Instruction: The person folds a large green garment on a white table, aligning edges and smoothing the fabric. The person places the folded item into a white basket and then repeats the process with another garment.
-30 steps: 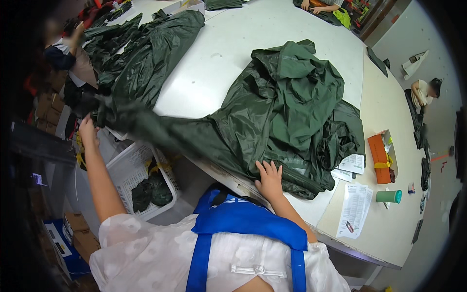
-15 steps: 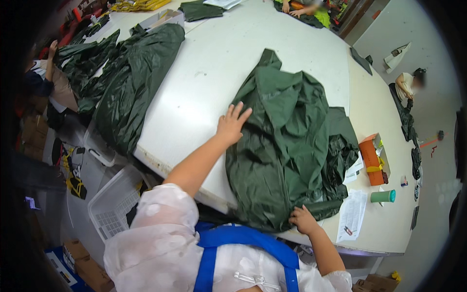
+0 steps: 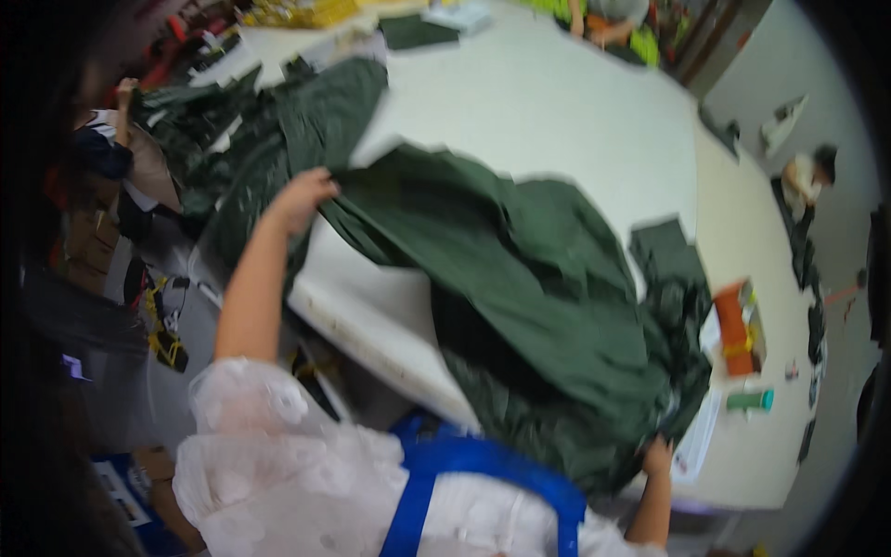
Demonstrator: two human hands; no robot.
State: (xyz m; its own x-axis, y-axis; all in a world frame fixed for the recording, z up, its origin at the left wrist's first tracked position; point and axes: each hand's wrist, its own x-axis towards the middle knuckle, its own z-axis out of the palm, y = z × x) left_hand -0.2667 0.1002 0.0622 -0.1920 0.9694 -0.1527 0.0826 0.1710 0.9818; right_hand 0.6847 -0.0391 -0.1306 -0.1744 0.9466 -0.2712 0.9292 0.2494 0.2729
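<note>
So left hand [image 3: 302, 197] grips the green jacket [image 3: 538, 306] edge, lifted over the white table [image 3: 557, 111] | right hand [image 3: 657, 457] clutches its hem at the near edge | orange box [image 3: 735, 327], green tube [image 3: 750, 400] beside.

The person is wearing a white, sheer, puffy blouse with a ruffled short sleeve [image 3: 269, 436] showing at seven o'clock, crossed by broad blue apron straps [image 3: 464, 473] at six o'clock, and both forearms are showing bare, without gloves or jewellery.
</note>
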